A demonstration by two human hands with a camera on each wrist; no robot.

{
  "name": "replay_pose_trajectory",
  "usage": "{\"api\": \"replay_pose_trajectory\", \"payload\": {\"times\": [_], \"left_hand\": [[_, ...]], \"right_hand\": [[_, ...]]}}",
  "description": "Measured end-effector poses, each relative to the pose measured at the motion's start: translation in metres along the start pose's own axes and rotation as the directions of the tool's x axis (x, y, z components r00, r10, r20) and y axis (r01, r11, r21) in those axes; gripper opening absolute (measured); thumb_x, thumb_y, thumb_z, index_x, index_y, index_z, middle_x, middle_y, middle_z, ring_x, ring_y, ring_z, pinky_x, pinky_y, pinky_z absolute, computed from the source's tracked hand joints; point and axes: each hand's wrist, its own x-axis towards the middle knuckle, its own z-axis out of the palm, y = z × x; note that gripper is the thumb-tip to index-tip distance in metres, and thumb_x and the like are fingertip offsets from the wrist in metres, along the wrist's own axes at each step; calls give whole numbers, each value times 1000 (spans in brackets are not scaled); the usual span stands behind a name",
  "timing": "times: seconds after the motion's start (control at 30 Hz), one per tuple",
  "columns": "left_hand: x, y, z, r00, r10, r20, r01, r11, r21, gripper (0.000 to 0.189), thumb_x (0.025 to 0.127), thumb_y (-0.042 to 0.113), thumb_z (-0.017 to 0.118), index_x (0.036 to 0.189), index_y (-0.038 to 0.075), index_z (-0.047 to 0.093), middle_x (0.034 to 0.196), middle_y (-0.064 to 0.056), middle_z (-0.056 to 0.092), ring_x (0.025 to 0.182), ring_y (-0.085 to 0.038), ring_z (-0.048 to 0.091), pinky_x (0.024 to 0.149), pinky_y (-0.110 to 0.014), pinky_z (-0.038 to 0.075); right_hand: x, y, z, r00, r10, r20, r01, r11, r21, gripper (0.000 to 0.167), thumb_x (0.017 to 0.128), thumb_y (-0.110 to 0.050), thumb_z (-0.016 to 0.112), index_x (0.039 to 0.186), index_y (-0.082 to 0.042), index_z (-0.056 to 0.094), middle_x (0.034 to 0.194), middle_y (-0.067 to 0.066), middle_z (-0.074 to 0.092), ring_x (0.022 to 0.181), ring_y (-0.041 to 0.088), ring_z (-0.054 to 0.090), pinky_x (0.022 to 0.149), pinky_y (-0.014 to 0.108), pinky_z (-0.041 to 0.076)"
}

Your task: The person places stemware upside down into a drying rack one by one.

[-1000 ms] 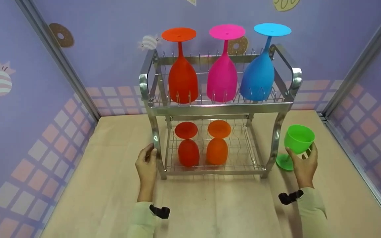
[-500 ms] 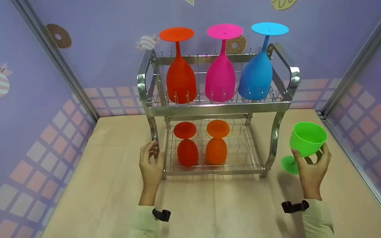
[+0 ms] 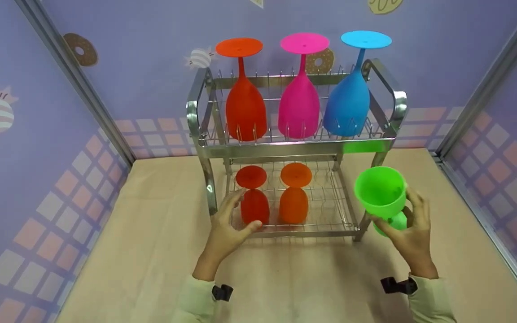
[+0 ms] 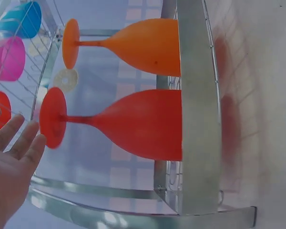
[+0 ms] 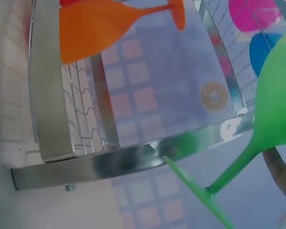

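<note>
My right hand [image 3: 411, 240] grips a green plastic goblet [image 3: 382, 204] by its bowl, mouth up and foot below. It is in front of the rack's right post, above the table; the right wrist view shows its stem and foot beside the metal frame. My left hand [image 3: 225, 235] has its fingers spread in front of the rack's lower left corner, holding nothing. Nearest to it is a red goblet [image 3: 255, 208], upside down on the lower tier beside an orange goblet [image 3: 293, 206]. In the left wrist view the left fingers [image 4: 26, 140] appear near the red goblet's foot.
A two-tier metal dish rack [image 3: 285, 149] stands on the beige table [image 3: 159, 251]. Its upper tier bears an orange-red goblet [image 3: 246, 110], a pink goblet [image 3: 300, 110] and a blue goblet [image 3: 348, 107], all upside down. Patterned walls [image 3: 151, 80] enclose the table.
The green goblet has moved left in my right hand, from beside the rack to its right front corner. My left hand has left the left post, shifting right with fingers spreading.
</note>
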Motion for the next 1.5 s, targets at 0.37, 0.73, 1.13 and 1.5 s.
{"api": "replay_pose_trajectory", "payload": {"times": [0.37, 0.73, 1.13, 1.5], "left_hand": [[5, 36, 11, 969, 88, 229, -113, 989, 98, 93, 73, 43, 82, 149, 20, 33, 150, -8, 40, 136, -29, 41, 104, -58, 40], [10, 56, 22, 908, 212, 361, -268, 956, 114, 103, 74, 49, 80, 153, 18, 21, 153, -7, 32, 137, -25, 40, 101, -39, 47], [4, 55, 28, 894, 222, 389, -274, 958, 83, 92, 73, 42, 83, 146, 16, 34, 143, -6, 41, 129, -21, 44, 99, -36, 50], [1, 45, 32, 919, 239, 313, -250, 968, -6, 79, 71, 29, 84, 136, 11, 42, 136, -5, 48, 126, -20, 46, 99, -35, 50]], "right_hand": [[7, -28, 24, 919, -228, 322, 281, 951, -130, 77, 83, -48, 68, 134, 6, 49, 127, 26, 46, 123, 10, 45, 104, 13, 37], [4, -48, 56, 760, -300, 577, 467, 869, -163, 93, 57, -10, 93, 139, -7, 49, 130, 18, 48, 115, 30, 53, 108, 18, 37], [1, -57, 78, 659, -366, 657, 602, 780, -169, 89, 61, -21, 92, 140, -13, 50, 127, 12, 55, 112, 28, 57, 91, 42, 55], [-5, -60, 83, 684, -353, 638, 586, 787, -193, 92, 61, -21, 92, 142, -13, 47, 134, 12, 52, 119, 28, 54, 96, 41, 51]]}}
